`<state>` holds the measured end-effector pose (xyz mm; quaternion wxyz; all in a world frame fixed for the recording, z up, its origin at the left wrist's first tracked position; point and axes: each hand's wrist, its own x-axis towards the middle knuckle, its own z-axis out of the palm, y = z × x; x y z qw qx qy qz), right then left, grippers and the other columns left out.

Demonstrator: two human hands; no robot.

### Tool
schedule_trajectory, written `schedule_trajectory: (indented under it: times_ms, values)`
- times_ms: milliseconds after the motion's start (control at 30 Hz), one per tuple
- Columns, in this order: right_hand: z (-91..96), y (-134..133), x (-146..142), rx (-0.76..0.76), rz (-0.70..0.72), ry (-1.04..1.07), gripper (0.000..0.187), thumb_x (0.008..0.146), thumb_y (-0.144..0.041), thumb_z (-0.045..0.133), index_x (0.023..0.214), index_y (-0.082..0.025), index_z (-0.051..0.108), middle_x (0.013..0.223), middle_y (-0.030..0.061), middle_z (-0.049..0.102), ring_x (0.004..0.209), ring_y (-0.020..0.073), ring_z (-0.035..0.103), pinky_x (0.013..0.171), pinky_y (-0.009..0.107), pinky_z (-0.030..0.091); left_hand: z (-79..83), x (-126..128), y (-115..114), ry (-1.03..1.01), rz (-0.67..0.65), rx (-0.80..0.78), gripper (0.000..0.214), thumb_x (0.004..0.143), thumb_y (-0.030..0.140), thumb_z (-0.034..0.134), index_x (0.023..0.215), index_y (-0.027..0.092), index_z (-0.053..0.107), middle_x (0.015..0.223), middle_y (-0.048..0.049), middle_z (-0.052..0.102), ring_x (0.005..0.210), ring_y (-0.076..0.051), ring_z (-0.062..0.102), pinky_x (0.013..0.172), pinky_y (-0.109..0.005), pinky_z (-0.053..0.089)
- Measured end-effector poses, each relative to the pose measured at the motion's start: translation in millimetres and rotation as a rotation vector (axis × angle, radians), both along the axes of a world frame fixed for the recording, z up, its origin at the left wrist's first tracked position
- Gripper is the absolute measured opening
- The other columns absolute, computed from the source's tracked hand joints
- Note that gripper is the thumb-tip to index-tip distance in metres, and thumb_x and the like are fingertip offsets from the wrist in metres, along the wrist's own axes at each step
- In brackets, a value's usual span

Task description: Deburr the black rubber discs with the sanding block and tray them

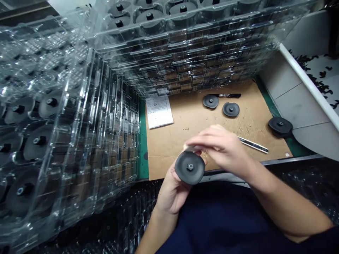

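A black rounded disc (194,176) with a small metal-tipped stud in its middle faces me, tilted up. My left hand (176,195) is closed around it from below and behind. Over the disc's far edge bends my right hand (225,150), its fingers curled together at the rim. Something small and whitish shows by those fingertips, too blurred to name. Beyond the hands, two similar discs, one by the black-handled tool (233,95) and another disc (231,109) to its right, lie on the cardboard sheet (169,151).
Stacked clear plastic trays (169,49) holding black discs rise at the back, and more trays (79,141) stand on the left. White papers (159,113) lie at the cardboard's back left. A white-edged cutter (253,144) and black discs (280,126) lie right, near a pale panel (312,84).
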<state>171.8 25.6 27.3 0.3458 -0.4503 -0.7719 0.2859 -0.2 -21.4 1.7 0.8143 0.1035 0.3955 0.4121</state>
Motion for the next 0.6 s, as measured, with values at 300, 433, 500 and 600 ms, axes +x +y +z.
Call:
schedule_trajectory:
  times_ms: [300, 433, 500, 600]
  values:
    - [-86.3, -35.7, 12.7, -0.349, -0.081, -0.040, 0.018, 0.087, -0.018, 0.053, 0.092, -0.021, 0.070, 0.082, 0.0019, 0.069, 0.077, 0.0145, 0.061, 0.072, 0.028, 0.047, -4.0, -9.8, -2.5, -0.160, -0.042, 0.004, 0.048, 0.071, 0.047, 0.067, 0.115, 0.030, 0.059, 0.123, -0.0054, 0.061, 0.106, -0.026, 0.061, 0.103, -0.042, 0.036]
    - [-43.9, -28.3, 12.4, -0.273, -0.253, -0.010, 0.023, 0.090, -0.022, 0.049, 0.106, -0.021, 0.065, 0.089, 0.0042, 0.067, 0.077, 0.0148, 0.059, 0.068, 0.028, 0.045, -0.7, -3.6, -2.6, -0.150, -0.038, 0.014, 0.055, 0.066, 0.049, 0.071, 0.115, 0.028, 0.059, 0.119, -0.0055, 0.063, 0.104, -0.027, 0.062, 0.100, -0.040, 0.039]
    - [-14.5, -22.5, 7.2, -0.096, -0.252, 0.037, 0.026, 0.090, -0.019, 0.049, 0.113, -0.023, 0.062, 0.098, 0.0040, 0.066, 0.083, 0.0153, 0.058, 0.073, 0.030, 0.044, 0.6, -1.3, -2.9, -0.136, -0.032, 0.019, 0.050, 0.067, 0.047, 0.071, 0.110, 0.025, 0.062, 0.114, -0.0043, 0.065, 0.103, -0.026, 0.062, 0.097, -0.037, 0.042]
    - [11.4, -17.5, -5.8, 0.145, 0.002, 0.043, 0.028, 0.090, -0.016, 0.046, 0.112, -0.023, 0.062, 0.097, 0.0025, 0.067, 0.080, 0.0146, 0.056, 0.072, 0.031, 0.040, -1.7, -1.0, -4.3, -0.073, -0.014, 0.026, 0.039, 0.070, 0.045, 0.070, 0.100, 0.020, 0.067, 0.103, -0.0025, 0.067, 0.101, -0.022, 0.061, 0.091, -0.030, 0.046]
